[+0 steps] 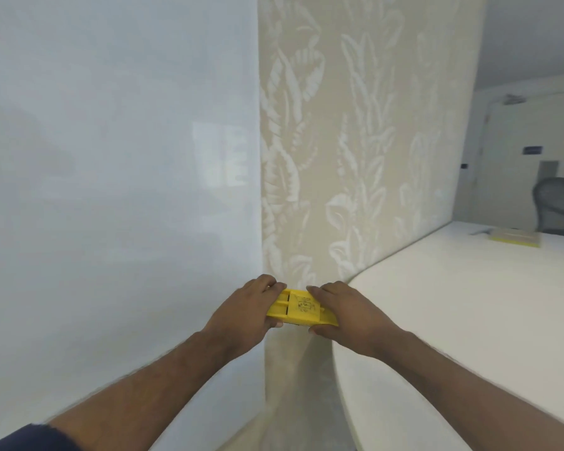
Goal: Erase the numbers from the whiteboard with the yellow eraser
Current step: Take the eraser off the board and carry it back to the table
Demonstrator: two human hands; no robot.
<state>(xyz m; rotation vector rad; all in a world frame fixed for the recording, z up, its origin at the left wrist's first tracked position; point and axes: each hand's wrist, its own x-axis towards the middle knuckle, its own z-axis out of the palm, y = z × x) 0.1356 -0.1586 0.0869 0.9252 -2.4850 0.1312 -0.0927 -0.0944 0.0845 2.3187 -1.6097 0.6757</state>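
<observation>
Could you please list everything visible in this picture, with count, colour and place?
Whiteboard: one, glossy white, filling the left; no numbers show on the part in view.
Wall panel: one, beige with a pale leaf pattern, centre.
Table: one, white, right, its rounded corner near the hands.
Yellow eraser: one, with a dark label on top, low centre, held at both ends.
Flat box: one, pale with a yellow edge, far end of the table; blurred.
Office chair: one, dark grey, far right behind the table.
Left hand: gripping the eraser's left end.
Right hand: gripping its right end.
</observation>
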